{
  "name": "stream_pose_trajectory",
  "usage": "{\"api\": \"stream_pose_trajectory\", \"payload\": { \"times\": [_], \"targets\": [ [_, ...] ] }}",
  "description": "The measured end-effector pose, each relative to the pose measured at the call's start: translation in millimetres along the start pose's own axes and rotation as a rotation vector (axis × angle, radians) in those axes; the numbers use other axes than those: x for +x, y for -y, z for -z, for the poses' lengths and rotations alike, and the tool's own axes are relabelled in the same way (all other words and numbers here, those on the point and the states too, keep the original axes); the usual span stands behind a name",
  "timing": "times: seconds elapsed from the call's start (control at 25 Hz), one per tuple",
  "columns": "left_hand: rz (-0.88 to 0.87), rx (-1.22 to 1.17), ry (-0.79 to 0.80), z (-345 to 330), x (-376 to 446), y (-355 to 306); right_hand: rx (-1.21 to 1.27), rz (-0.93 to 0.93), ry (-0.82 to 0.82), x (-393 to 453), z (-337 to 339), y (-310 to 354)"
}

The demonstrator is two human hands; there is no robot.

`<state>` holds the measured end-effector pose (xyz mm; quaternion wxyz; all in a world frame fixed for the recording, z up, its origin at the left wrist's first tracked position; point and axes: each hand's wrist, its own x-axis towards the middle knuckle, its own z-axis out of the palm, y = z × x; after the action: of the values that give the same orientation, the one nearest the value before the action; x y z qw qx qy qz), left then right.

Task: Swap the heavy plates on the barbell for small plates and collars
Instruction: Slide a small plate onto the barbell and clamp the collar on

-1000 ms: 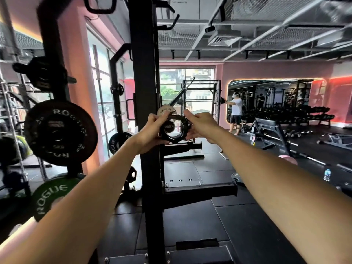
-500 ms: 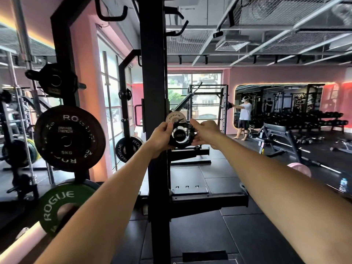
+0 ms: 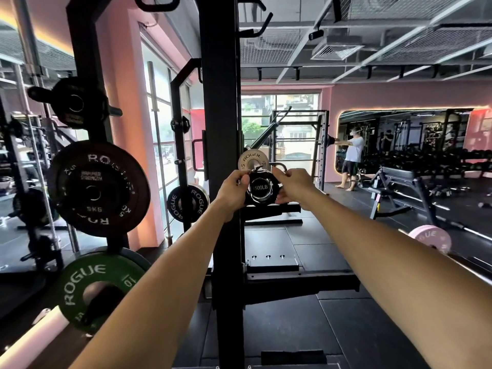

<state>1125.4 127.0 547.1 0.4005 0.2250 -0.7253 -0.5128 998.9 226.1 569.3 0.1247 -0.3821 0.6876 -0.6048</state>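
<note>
The black collar (image 3: 262,189) now sits flat over the bar end, where before I saw through its ring. My left hand (image 3: 234,191) and right hand (image 3: 294,186) pinch its sides in the middle of the frame, below a small white plate (image 3: 251,159).

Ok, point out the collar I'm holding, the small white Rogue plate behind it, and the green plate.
collar (image 3: 261,188), head view, on its 500LB face.
small white Rogue plate (image 3: 251,157), head view, on its upper lettering.
green plate (image 3: 80,278), head view, on the ROGUE lettering.
</note>
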Motion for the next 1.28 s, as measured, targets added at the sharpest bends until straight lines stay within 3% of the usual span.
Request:
{"api": "stream_pose_trajectory", "payload": {
  "times": [0.92, 1.28],
  "targets": [
    [0.116, 0.042, 0.009, -10.8, 209.2, 49.5, -0.231, 0.078, -0.051, 251.0, -48.5, -69.4],
    [0.069, 0.119, -0.006, -20.7, 291.3, 79.5, -0.251, 0.096, -0.091, 330.9, -67.2, -86.4]
  ]
}}
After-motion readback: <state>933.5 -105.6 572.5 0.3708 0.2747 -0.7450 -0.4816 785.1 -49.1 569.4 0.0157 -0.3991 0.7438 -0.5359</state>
